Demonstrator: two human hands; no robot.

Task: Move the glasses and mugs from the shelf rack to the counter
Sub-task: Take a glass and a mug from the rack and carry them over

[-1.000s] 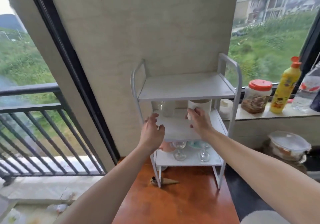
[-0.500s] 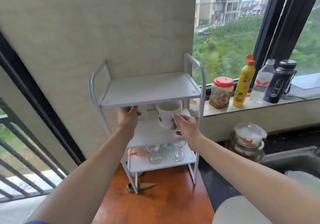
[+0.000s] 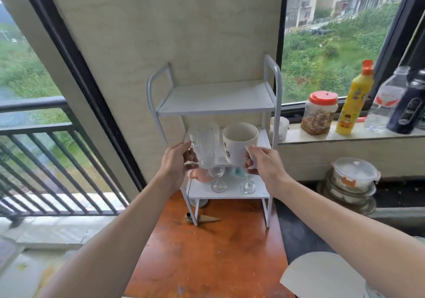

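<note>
— While both cups hang clear before the rack's (image 3: 216, 111) middle shelf, who holds what?
— Left hand (image 3: 176, 166) pinches the glass mug's (image 3: 203, 145) handle; right hand (image 3: 264, 167) pinches the white mug's (image 3: 238, 144).
— Room?
— Bare orange table (image 3: 207, 251) at 6 o'clock.

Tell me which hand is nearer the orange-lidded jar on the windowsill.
Right. The right hand, holding the white mug, is in front of the rack, left of the jar and lower. The left hand, holding the clear glass, is farther left.
</note>
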